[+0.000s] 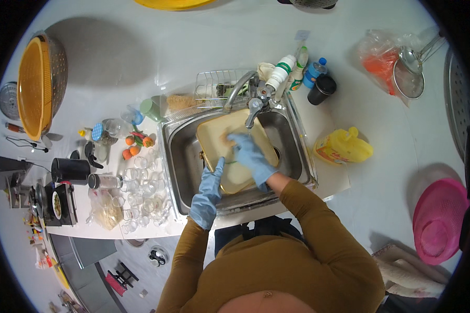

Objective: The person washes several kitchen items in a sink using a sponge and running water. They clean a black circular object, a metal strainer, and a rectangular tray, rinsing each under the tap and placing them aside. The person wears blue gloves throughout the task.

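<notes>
A cream rectangular tray (237,178) with a yellowish rim lies tilted in the steel sink (180,164), below the faucet (254,105). My left hand (209,195), in a blue rubber glove, grips the tray's near left edge. My right hand (250,156), gloved alike, is over the tray's inner face with a blurred tan scrubbing pad (226,138) at its fingertips. Part of a green line shows on the tray between my hands. The fingers of my right hand are blurred. The drain is partly hidden behind the tray.
Several clear glasses (141,186) crowd the counter left of the sink, near persimmons (134,150) and a green cup (150,109). Behind the sink stand a wire rack (215,84) and a black lidded cup (322,89). A yellow jug (342,145) is at the right.
</notes>
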The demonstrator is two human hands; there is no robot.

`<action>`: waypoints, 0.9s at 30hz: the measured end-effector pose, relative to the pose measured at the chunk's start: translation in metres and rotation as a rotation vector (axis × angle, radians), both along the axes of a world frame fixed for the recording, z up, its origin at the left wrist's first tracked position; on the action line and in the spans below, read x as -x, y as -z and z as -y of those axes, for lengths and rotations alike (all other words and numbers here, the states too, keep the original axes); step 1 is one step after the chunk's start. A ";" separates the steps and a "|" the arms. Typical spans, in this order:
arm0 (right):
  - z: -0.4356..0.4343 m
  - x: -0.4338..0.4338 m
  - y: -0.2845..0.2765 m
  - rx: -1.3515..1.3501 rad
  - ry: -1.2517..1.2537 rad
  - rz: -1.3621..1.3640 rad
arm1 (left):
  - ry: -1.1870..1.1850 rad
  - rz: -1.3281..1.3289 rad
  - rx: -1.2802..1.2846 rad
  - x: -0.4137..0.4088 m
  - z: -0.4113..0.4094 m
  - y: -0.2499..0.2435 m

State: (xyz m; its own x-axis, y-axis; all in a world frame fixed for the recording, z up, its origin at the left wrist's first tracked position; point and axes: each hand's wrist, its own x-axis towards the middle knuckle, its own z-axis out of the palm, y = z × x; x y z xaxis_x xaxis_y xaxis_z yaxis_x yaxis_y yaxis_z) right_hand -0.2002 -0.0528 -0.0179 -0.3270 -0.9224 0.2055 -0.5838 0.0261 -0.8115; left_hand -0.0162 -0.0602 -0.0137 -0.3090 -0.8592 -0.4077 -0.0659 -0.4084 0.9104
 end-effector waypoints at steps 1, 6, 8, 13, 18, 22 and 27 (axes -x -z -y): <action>-0.008 -0.012 -0.019 0.015 -0.207 0.048 | 0.015 0.074 0.082 -0.002 0.004 0.015; -0.029 -0.001 0.002 0.289 -0.574 -0.211 | -0.197 -0.334 -0.195 0.000 0.007 0.012; -0.022 0.027 0.017 0.213 -0.511 -0.415 | -0.198 -0.248 -0.202 0.004 0.005 0.002; 0.018 0.030 -0.006 0.104 -0.267 -0.522 | -0.194 -0.153 -0.229 0.002 -0.011 0.001; 0.017 0.050 -0.006 -0.306 -0.023 -0.672 | -0.206 -0.176 -0.156 0.002 -0.013 -0.012; 0.000 0.006 0.016 -0.038 -0.069 -0.052 | -0.295 -0.335 -0.179 0.022 -0.017 -0.006; -0.019 -0.036 0.012 -0.017 -0.441 -0.269 | -0.271 -0.405 -0.194 0.019 -0.009 0.013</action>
State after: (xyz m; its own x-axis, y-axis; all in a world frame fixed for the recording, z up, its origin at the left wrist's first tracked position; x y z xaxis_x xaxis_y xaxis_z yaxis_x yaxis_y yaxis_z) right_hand -0.1645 -0.0334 -0.0298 0.1562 -0.9646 0.2125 -0.7305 -0.2576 -0.6324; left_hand -0.0347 -0.0515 -0.0271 -0.2521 -0.8508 -0.4610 0.4069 -0.5254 0.7473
